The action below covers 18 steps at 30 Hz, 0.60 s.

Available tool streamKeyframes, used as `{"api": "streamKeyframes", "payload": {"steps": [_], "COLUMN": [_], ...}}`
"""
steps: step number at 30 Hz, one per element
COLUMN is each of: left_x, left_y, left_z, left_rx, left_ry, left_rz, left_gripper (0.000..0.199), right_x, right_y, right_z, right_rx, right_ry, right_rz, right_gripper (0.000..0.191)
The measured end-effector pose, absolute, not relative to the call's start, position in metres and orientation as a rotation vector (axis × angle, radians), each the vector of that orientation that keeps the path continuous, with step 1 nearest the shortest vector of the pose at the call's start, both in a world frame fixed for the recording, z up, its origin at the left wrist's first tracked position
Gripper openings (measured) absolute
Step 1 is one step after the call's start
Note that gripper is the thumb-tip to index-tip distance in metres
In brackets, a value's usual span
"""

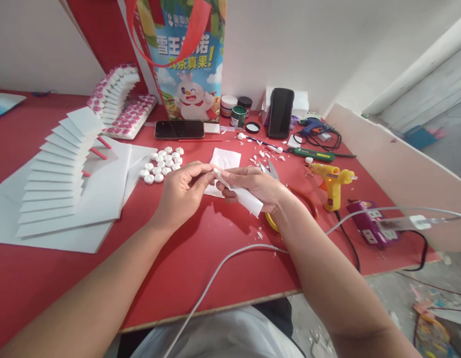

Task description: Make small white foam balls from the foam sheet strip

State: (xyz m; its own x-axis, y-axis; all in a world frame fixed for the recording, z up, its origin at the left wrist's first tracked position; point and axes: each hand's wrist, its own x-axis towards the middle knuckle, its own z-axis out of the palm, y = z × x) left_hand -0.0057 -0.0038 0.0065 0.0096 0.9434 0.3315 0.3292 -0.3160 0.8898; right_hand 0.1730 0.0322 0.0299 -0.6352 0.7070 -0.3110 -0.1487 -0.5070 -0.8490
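Both hands meet above the middle of the red table. My left hand (187,191) pinches one end of a white paper strip (247,199), where a small rolled part shows between the fingertips. My right hand (248,184) is closed round the same strip, and its loose end hangs below the palm. White paper pieces (226,158) lie on the table just behind the fingers. Left of them sits a group of several small white rolled rosettes (163,161). Scissors (270,170) with yellow and red handles lie partly hidden under my right wrist.
On the left stands a fanned stack of white cards (51,186) on white sheets. A phone (179,130), paint jars (238,117) and a printed bag (189,74) are at the back. To the right are a yellow glue gun (331,184), a purple box (370,223) and a white cable (223,266).
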Motion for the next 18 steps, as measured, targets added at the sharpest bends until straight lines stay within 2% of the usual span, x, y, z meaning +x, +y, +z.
{"api": "streamKeyframes", "payload": {"steps": [8, 18], "left_x": [-0.008, -0.004], "left_y": [-0.001, -0.003], "left_z": [-0.001, 0.009], "left_rx": [1.42, 1.369], "left_ry": [1.298, 1.388], "left_rz": [1.289, 1.205], "left_gripper": [0.018, 0.016], "right_x": [0.168, 0.171], "right_y": [0.03, 0.027], "right_z": [0.025, 0.027], "right_rx": [-1.042, -1.336], "right_ry": [-1.37, -1.941], "right_rz": [1.781, 0.916], "right_gripper": [0.033, 0.018]}}
